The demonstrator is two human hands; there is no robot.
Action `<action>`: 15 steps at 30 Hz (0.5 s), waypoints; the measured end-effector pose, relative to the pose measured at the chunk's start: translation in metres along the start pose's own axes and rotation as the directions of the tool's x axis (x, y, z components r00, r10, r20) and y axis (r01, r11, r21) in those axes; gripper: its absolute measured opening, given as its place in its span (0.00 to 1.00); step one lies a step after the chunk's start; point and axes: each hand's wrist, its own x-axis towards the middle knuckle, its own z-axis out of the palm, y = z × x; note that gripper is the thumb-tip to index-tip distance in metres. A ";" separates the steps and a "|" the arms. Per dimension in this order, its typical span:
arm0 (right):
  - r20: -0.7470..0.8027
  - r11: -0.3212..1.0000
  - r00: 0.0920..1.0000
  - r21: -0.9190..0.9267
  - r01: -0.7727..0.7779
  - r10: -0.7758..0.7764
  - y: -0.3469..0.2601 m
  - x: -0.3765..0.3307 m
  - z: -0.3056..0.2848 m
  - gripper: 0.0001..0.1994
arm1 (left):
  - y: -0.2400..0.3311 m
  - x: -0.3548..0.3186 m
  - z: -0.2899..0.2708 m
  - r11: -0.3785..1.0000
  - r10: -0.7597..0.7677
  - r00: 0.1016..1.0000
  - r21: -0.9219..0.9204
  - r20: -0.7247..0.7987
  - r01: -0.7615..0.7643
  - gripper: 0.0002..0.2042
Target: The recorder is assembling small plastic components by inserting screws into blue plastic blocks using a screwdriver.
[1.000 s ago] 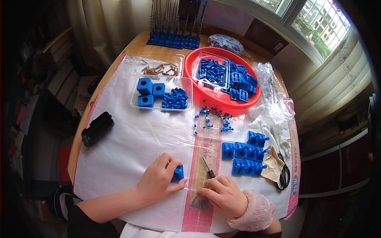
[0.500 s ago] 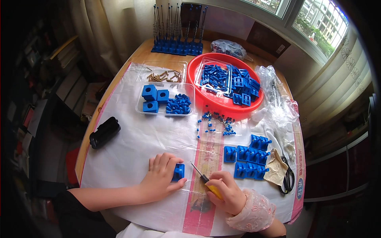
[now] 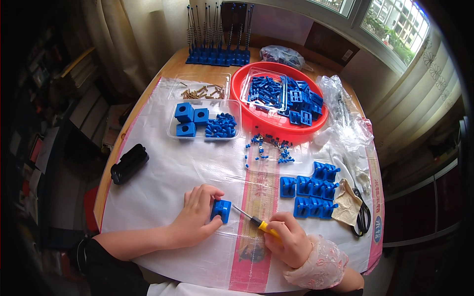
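Note:
A blue plastic bracket with a square base (image 3: 223,211) lies on the white sheet. My left hand (image 3: 201,212) grips its left side, fingers at its far edge and thumb at its near edge. In my right hand (image 3: 289,241) is a screwdriver (image 3: 256,221) with a yellow and black handle, my fingers wrapped round it. Its metal shaft points to the upper left, and the tip is close to the bracket's right edge; I cannot tell whether they touch. Several similar blue brackets (image 3: 310,207) stand in rows to the right of the screwdriver.
A red basin (image 3: 323,121) holds many blue parts. Clear plastic trays (image 3: 170,130) carry blue blocks, small blue pieces, brass-coloured screws (image 3: 202,92) and tiny fittings (image 3: 284,153). A black case (image 3: 130,164) lies left; scissors (image 3: 364,217) and a beige cloth (image 3: 347,203) lie right. Spring-like rods (image 3: 217,54) stand behind.
My left fingers have shifted, so more of the bracket shows. The screwdriver tip has moved slightly left and down, nearer the bracket. The whole view has shifted a little.

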 end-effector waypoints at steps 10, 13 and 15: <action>0.003 1.000 1.000 -0.010 0.002 -0.001 0.001 -0.003 -0.002 0.19 | -0.011 0.011 -0.014 0.986 0.100 0.990 -0.147 0.103 -0.084 0.15; 0.019 1.000 1.000 0.008 -0.006 0.005 -0.001 -0.001 -0.001 0.18 | -0.015 0.016 -0.022 0.982 0.134 0.976 -0.156 0.169 -0.108 0.14; 0.065 0.999 0.997 -0.004 -0.042 0.042 -0.004 -0.001 -0.002 0.18 | -0.016 0.019 -0.023 0.978 0.150 0.972 -0.174 0.181 -0.119 0.14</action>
